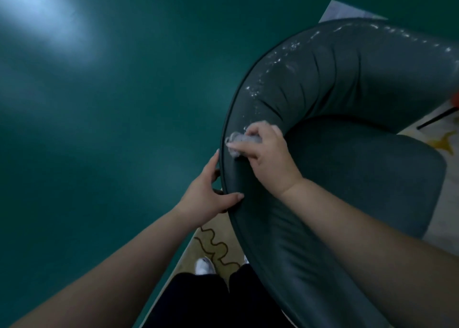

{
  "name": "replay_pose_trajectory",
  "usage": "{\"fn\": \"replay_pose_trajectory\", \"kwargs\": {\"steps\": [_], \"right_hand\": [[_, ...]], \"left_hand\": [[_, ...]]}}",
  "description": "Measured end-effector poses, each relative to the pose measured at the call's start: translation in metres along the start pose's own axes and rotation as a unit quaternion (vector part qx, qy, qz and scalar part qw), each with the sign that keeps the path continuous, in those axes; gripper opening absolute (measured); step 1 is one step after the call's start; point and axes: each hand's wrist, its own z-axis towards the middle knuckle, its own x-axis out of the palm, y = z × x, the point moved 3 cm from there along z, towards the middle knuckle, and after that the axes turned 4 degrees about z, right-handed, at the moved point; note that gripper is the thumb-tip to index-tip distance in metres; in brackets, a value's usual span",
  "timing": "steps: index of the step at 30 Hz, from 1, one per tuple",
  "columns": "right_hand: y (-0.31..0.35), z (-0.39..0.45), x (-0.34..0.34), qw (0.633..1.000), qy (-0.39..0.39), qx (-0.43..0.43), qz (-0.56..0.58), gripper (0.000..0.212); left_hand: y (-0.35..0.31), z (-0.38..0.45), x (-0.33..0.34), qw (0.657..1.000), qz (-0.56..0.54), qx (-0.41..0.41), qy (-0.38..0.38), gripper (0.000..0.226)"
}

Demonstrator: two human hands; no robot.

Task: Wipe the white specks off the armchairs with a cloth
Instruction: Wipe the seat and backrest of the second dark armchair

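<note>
Your right hand [267,153] bunches a fluffy cloth [238,141] on the armchair [347,173]'s smooth curved rim | left hand [207,193] grips its piped edge | white specks [278,61] beyond.

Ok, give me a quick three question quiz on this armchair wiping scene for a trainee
1. True or false: the right hand presses a cloth on the armchair.
2. What does the left hand hold? A) the armchair's outer edge B) a spray bottle C) the cloth
3. Fill in: white specks remain along the curved ____ beyond the cloth.

Key: 1 true; 2 A; 3 backrest
</note>
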Motion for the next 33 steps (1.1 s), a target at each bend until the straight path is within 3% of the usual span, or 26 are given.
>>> {"fn": "replay_pose_trajectory", "kwargs": {"steps": [7,14,22,25,29,33], "right_hand": [[0.003,-0.047,0.012,0.999,-0.034,0.022,0.029,0.028],[-0.003,0.022,0.010,0.995,-0.083,0.059,0.002,0.027],[0.007,-0.005,0.010,0.989,-0.072,0.128,-0.024,0.035],[0.010,-0.010,0.010,0.984,-0.122,0.131,0.007,0.036],[0.014,-0.013,0.013,0.975,-0.184,0.123,0.012,0.057],[0.006,-0.007,0.014,0.974,-0.157,0.160,0.020,0.074]], "left_hand": [[-0.013,0.022,-0.017,0.999,0.005,0.023,0.024,0.113],[-0.028,0.058,-0.042,0.990,0.076,0.060,0.104,0.121],[-0.041,0.084,-0.056,0.970,0.136,0.098,0.174,0.129],[-0.039,0.086,-0.057,0.969,0.133,0.099,0.183,0.130],[-0.037,0.087,-0.056,0.968,0.118,0.115,0.188,0.128],[-0.037,0.086,-0.055,0.970,0.106,0.111,0.189,0.128]]}}
